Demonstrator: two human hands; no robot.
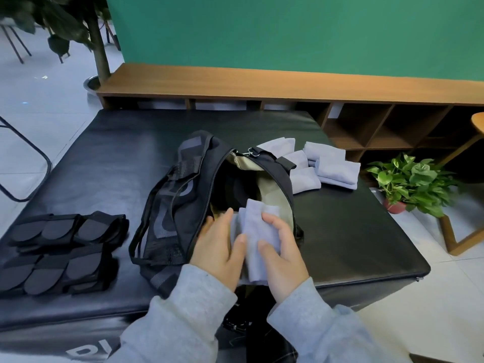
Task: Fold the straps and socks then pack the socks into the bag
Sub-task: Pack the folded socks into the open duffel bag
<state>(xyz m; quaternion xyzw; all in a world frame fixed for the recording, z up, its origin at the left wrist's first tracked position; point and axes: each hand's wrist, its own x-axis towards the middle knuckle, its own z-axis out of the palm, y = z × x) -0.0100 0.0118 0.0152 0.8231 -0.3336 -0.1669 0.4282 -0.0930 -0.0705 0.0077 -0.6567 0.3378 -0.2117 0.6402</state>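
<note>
Grey folded socks [258, 231] sit in both my hands at the open mouth of the black bag [183, 195] on the table [353, 231]. My left hand [222, 247] and right hand [282, 255] each curl round the bundle from its side. It looks soft and light, liable to unfold; I judge the folded middle the best hold. More socks [330, 166] wait behind the bag.

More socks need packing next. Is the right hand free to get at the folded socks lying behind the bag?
Probably not yet: the right hand grips a folded sock at the bag mouth. The sock pile lies uncovered beyond the bag.
</note>
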